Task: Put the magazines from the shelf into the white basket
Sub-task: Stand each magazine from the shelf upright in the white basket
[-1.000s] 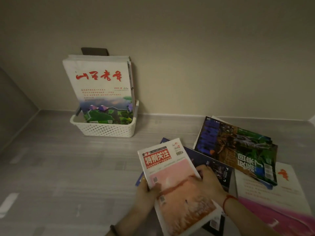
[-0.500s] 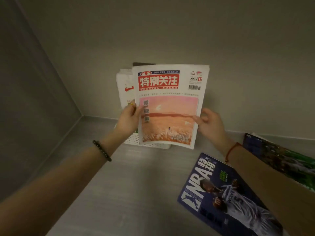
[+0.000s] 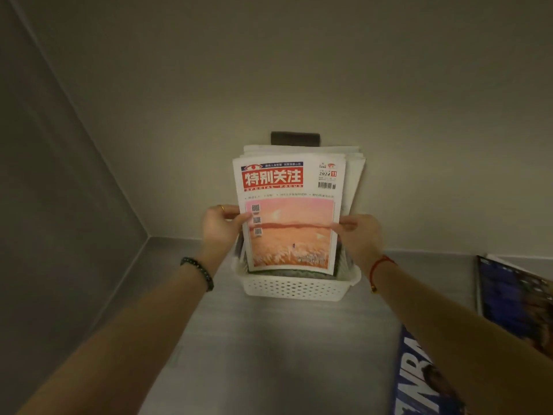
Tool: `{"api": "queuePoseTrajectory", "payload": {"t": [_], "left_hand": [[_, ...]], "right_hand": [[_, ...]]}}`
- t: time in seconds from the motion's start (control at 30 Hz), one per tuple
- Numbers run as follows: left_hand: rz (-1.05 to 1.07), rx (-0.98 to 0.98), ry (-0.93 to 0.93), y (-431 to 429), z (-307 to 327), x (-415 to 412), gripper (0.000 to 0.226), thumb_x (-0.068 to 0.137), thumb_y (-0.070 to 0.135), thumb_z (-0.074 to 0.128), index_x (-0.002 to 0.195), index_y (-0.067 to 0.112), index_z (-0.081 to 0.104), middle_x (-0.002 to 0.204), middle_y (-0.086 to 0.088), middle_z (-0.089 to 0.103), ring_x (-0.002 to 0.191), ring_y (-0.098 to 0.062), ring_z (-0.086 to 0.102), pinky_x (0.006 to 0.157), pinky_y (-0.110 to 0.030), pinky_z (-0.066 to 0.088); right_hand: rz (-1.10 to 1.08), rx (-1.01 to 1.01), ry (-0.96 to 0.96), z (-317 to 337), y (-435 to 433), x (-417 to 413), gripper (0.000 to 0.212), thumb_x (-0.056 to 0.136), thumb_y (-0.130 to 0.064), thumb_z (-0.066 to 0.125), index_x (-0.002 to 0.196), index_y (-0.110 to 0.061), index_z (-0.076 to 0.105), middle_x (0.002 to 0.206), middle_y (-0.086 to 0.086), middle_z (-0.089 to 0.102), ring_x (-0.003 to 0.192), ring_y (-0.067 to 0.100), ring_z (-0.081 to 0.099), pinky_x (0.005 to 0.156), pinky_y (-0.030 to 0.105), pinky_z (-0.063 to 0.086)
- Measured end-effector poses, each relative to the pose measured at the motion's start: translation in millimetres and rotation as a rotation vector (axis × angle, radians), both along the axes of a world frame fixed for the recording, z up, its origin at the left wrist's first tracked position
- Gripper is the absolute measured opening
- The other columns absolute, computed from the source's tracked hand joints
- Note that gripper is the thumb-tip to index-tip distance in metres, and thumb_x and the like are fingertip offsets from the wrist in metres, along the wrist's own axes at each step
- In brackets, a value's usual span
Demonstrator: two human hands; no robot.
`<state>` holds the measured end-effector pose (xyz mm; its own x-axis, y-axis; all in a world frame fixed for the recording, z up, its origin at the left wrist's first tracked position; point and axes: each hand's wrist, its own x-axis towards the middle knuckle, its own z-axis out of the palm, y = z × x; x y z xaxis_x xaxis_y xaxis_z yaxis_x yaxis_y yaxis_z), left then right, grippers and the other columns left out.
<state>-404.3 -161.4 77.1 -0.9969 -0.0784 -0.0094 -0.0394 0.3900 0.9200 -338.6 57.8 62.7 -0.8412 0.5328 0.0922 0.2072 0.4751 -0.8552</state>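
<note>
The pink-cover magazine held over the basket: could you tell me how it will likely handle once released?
The pink-cover magazine is thin, so probably floppy; both hands pinch its edges. Released in the white basket, it would likely lean on the upright stack behind.

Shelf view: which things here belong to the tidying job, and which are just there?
Part of the job:
- pink-cover magazine, held by left hand and right hand
- white basket
- stacked magazines in it
- NBA magazine
- dark magazine

Just there:
- dark object behind the basket
- bracelets
</note>
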Motion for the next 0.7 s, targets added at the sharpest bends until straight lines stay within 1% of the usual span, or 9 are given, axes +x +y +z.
{"api": "queuePoseTrajectory", "payload": {"t": [0.1,0.13,0.23,0.33,0.4,0.47,0.53,0.6,0.7], "left_hand": [[0.015,0.007,-0.048,-1,-19,-9,0.019,0.080,0.020,0.067,0.093,0.007,0.065,0.087,0.000,0.065,0.059,-0.007,0.062,0.038,-0.015,0.045],[0.019,0.000,-0.044,0,-24,-10,0.020,0.079,0.021,0.068,0.092,0.007,0.064,0.087,0.001,0.065,0.058,-0.008,0.063,0.034,-0.014,0.043],[0.063,-0.013,-0.026,1,-34,-12,0.024,0.075,0.024,0.072,0.090,0.011,0.057,0.084,0.001,0.063,0.062,-0.015,0.064,0.042,-0.021,0.045],[0.120,0.024,-0.081,0,-34,-15,0.037,0.071,0.025,0.075,0.088,0.015,0.044,0.075,-0.001,0.056,0.063,-0.019,0.060,0.046,-0.022,0.041],[0.096,-0.025,-0.082,2,-33,-13,0.030,0.074,0.026,0.072,0.077,0.015,0.044,0.073,-0.005,0.058,0.063,-0.023,0.060,0.047,-0.024,0.044],[0.080,-0.022,-0.052,6,-33,-6,0.030,0.078,0.025,0.069,0.066,0.018,0.042,0.071,-0.007,0.060,0.061,-0.024,0.061,0.049,-0.025,0.048],[0.055,0.028,-0.016,11,-33,8,0.031,0.079,0.022,0.068,0.063,0.019,0.042,0.069,-0.004,0.059,0.062,-0.024,0.062,0.045,-0.024,0.050],[0.014,0.114,-0.009,19,-35,29,0.029,0.081,0.018,0.066,0.063,0.018,0.043,0.070,-0.005,0.056,0.063,-0.026,0.062,0.048,-0.027,0.055],[-0.063,0.198,-0.080,39,-45,73,0.026,0.080,0.021,0.067,0.065,0.017,0.046,0.067,-0.005,0.055,0.056,-0.025,0.062,0.052,-0.031,0.056]], "right_hand": [[-0.018,0.030,-0.067,-16,-2,-10,0.013,0.082,-0.013,0.063,0.088,-0.005,0.072,0.073,0.001,0.065,0.054,0.001,0.050,0.051,0.014,0.040],[-0.022,0.036,-0.081,-21,-3,-13,0.012,0.082,-0.013,0.063,0.086,-0.005,0.072,0.072,0.001,0.064,0.054,0.001,0.051,0.052,0.015,0.042],[-0.048,-0.021,-0.098,-32,-4,-18,0.012,0.082,-0.011,0.064,0.086,-0.002,0.071,0.078,0.009,0.070,0.055,0.005,0.054,0.050,0.012,0.038],[-0.063,-0.054,-0.086,-35,-1,-18,0.015,0.081,-0.012,0.065,0.090,-0.002,0.070,0.084,0.012,0.072,0.061,0.013,0.059,0.055,0.015,0.044],[0.004,-0.006,-0.082,-32,3,-16,0.016,0.081,-0.011,0.064,0.095,-0.005,0.070,0.085,0.005,0.071,0.059,0.006,0.056,0.051,0.007,0.039],[0.097,0.005,-0.070,-26,10,-8,0.025,0.082,-0.007,0.062,0.106,-0.010,0.067,0.090,-0.003,0.066,0.070,0.004,0.058,0.055,0.004,0.039],[0.159,-0.004,-0.042,-21,23,6,0.033,0.082,-0.005,0.061,0.114,-0.011,0.061,0.093,-0.004,0.063,0.081,0.008,0.059,0.065,0.007,0.044],[0.192,0.069,-0.027,-19,47,26,0.032,0.081,-0.004,0.061,0.113,-0.010,0.061,0.094,-0.001,0.064,0.078,0.009,0.060,0.067,0.007,0.046],[0.228,0.072,-0.113,-22,94,65,0.039,0.080,-0.003,0.064,0.118,-0.008,0.057,0.112,0.011,0.064,0.090,0.016,0.060,0.081,0.023,0.048]]}}
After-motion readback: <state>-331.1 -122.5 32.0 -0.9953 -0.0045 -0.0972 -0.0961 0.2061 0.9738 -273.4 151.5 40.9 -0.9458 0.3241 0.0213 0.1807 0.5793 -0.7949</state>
